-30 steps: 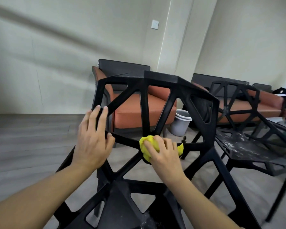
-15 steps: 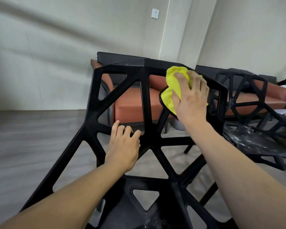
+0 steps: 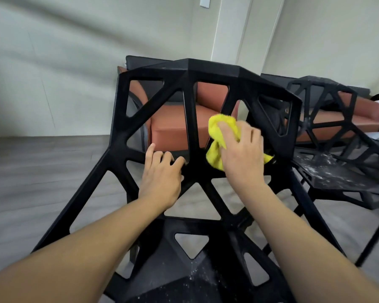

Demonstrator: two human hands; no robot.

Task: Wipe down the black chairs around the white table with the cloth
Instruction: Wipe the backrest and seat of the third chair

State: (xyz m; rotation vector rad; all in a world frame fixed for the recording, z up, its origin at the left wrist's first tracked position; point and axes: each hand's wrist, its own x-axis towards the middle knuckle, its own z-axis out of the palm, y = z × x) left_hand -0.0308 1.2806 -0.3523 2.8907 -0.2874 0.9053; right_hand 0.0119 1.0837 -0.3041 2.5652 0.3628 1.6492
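Note:
A black chair (image 3: 189, 106) with a lattice back of triangular openings fills the middle of the head view. Its seat at the bottom carries white specks. My right hand (image 3: 243, 156) grips a crumpled yellow cloth (image 3: 217, 138) and presses it against a bar at the middle right of the chair back. My left hand (image 3: 162, 176) holds the horizontal bar at the centre of the back, fingers curled over it. A second black chair (image 3: 328, 119) stands to the right, its seat covered in white dust.
An orange armchair (image 3: 175, 125) with a dark back stands behind the chair, against the wall. A long orange sofa (image 3: 363, 114) runs along the right wall. Grey wood flooring (image 3: 42, 171) spreads to the left.
My right hand has brought the cloth down from the upper right bar of the chair back to its middle. My left hand has stayed on the centre bar.

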